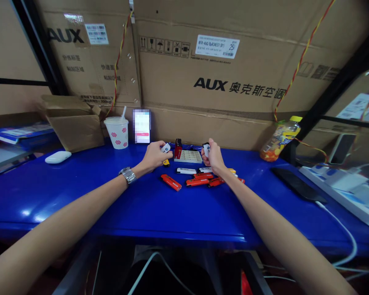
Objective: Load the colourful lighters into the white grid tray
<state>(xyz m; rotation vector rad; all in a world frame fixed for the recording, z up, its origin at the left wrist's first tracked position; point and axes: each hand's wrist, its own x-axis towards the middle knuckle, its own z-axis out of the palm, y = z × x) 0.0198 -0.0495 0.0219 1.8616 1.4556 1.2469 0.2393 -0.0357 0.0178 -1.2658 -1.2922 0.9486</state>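
My left hand (156, 155), with a metal watch (128, 175) on the wrist, is closed around a white lighter (165, 148). Another white lighter (206, 150) is gripped in my right hand (214, 156). Between the hands stands a white compartment tray (189, 156). Several red lighters (178, 149) stand upright at the tray's left end. In front of it lie loose lighters: a white one (186, 171), a red one (171, 182) set apart at the left, and several more red ones (197, 182), partly overlapping. A yellow lighter (166, 162) shows below my left hand, partly hidden.
A lit phone (142, 126) leans at the back, beside a paper cup (117, 133) with a straw. An earbud case (58, 157) and open carton (74, 123) are at left. At right are a drink bottle (279, 139) and a cabled black phone (297, 184). Large cardboard boxes (240, 108) wall the back.
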